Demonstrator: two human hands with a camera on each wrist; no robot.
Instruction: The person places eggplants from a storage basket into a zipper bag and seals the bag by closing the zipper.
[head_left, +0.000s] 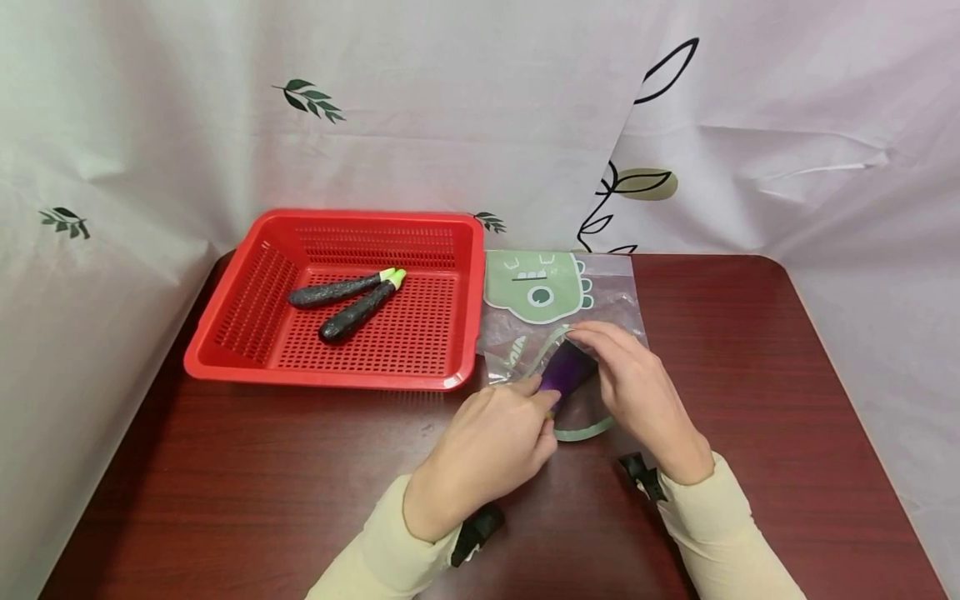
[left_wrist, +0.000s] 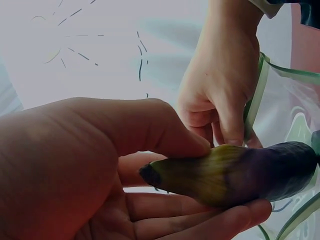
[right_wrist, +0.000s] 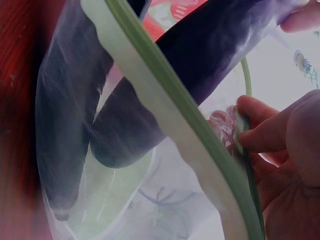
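Observation:
My left hand [head_left: 483, 446] grips a purple eggplant [head_left: 567, 371] by its yellowish stem end. In the left wrist view, the thumb lies on top of the eggplant [left_wrist: 240, 175] and the fingers underneath. The eggplant's dark end is within the mouth of a clear zip bag [head_left: 532, 287] printed with a green cartoon. My right hand [head_left: 648, 392] pinches the bag's green-striped edge [right_wrist: 200, 125] between thumb and fingers. Another long dark vegetable [right_wrist: 70, 115], like an eggplant, shows through the plastic in the right wrist view.
A red slotted basket [head_left: 330, 380] stands left of the bag, near the back. Inside lie two slender dark vegetables [head_left: 352, 321] with light green ends. The brown tabletop [head_left: 750, 375] extends to both sides, and a white leaf-printed cloth [head_left: 450, 100] hangs behind it.

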